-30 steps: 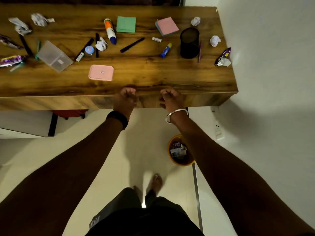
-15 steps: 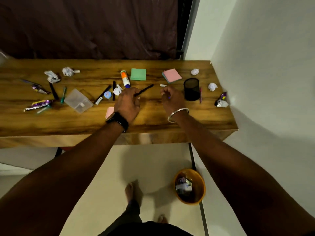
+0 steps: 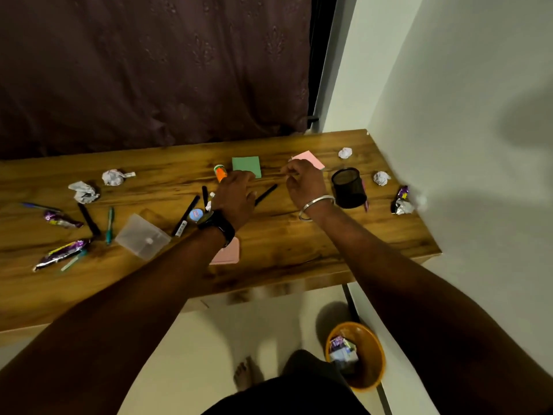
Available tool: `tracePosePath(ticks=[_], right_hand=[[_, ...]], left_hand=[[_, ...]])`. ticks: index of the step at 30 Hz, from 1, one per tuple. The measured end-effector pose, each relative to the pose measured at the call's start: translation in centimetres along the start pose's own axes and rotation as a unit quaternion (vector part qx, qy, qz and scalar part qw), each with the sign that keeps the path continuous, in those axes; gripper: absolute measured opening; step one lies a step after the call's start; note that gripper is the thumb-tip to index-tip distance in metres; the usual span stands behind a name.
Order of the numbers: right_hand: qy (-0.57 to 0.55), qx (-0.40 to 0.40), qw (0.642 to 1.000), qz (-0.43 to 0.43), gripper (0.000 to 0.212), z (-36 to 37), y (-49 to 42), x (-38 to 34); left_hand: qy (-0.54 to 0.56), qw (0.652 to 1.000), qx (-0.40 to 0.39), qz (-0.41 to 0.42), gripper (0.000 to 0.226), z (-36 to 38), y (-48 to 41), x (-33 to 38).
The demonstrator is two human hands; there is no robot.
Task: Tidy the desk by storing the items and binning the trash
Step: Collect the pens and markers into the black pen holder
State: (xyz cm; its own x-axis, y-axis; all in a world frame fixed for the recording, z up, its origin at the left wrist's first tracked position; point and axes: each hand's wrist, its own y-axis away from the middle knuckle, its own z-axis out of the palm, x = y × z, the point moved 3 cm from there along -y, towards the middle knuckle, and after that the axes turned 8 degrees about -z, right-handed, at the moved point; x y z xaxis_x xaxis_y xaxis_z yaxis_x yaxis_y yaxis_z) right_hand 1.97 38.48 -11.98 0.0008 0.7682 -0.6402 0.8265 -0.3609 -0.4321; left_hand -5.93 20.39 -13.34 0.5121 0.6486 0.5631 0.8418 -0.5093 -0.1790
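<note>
- Two bare hands hover over the middle of the desk [image 3: 299,253]. The left hand [image 3: 236,196] is spread with straight fingers and holds nothing. Its tips are near the green sticky pad [image 3: 247,166] and beside the orange glue stick [image 3: 220,173].
- Fingers of the right hand [image 3: 305,182] are curled, thumb and forefinger drawn close, just in front of the pink sticky pad [image 3: 309,158]. Blur hides whether they pinch anything.
- Between the two hands lies a black pen [image 3: 266,193], its near end hidden under the left hand.
- Just beside the right wrist stands the black mesh pen cup [image 3: 348,188], upright.
- Farther out, paper balls [image 3: 381,178] and foil wrappers [image 3: 402,202] sit at the desk's right end. More of both lie at the left end with loose pens and a clear plastic box [image 3: 142,236].
- On the floor below the right end, the orange bin [image 3: 371,354] already holds some rubbish.
- Judging by the clutter, tidying is at an early stage, and the step in hand looks like gathering stationery at the centre. The next move likely calls for a firm pinch on the pen and a short carry to the cup.
</note>
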Motion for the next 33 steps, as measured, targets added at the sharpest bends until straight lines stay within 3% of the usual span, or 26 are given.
tracePosePath(ticks=[11, 14, 17, 20, 23, 27, 33], right_hand=[[0.012, -0.047, 0.996, 0.070, 0.022, 1.4, -2.4, 6.3], [0.058, -0.072, 0.992, 0.086, 0.023, 1.2, -3.1, 8.4], [0.142, -0.075, 0.978, 0.136, 0.045, 0.5, -3.5, 10.8], [0.249, -0.038, 0.946, 0.207, 0.063, -1.6, -3.7, 13.6], [0.223, -0.005, 0.929, 0.294, 0.065, -4.0, -3.3, 16.0], [0.131, 0.003, 0.926, 0.354, 0.066, -6.2, -2.0, 18.9], [0.030, 0.005, 0.923, 0.384, 0.057, -7.0, 0.0, 20.5]], left_hand=[[-0.075, 0.989, -0.102, -0.079, 0.044, 6.3, -5.3, -1.9], [-0.094, 0.985, -0.119, -0.088, 0.046, 8.1, -6.6, -1.3], [-0.080, 0.985, -0.123, -0.086, 0.043, 9.8, -7.6, -0.1], [0.045, 0.983, -0.122, -0.128, 0.034, 11.8, -8.3, 2.3], [0.161, 0.956, -0.166, -0.183, 0.020, 14.6, -8.7, 5.5], [0.362, 0.851, -0.230, -0.301, 0.007, 18.0, -9.0, 9.5], [0.409, 0.795, -0.297, -0.335, 0.020, 21.9, -9.6, 12.7]])
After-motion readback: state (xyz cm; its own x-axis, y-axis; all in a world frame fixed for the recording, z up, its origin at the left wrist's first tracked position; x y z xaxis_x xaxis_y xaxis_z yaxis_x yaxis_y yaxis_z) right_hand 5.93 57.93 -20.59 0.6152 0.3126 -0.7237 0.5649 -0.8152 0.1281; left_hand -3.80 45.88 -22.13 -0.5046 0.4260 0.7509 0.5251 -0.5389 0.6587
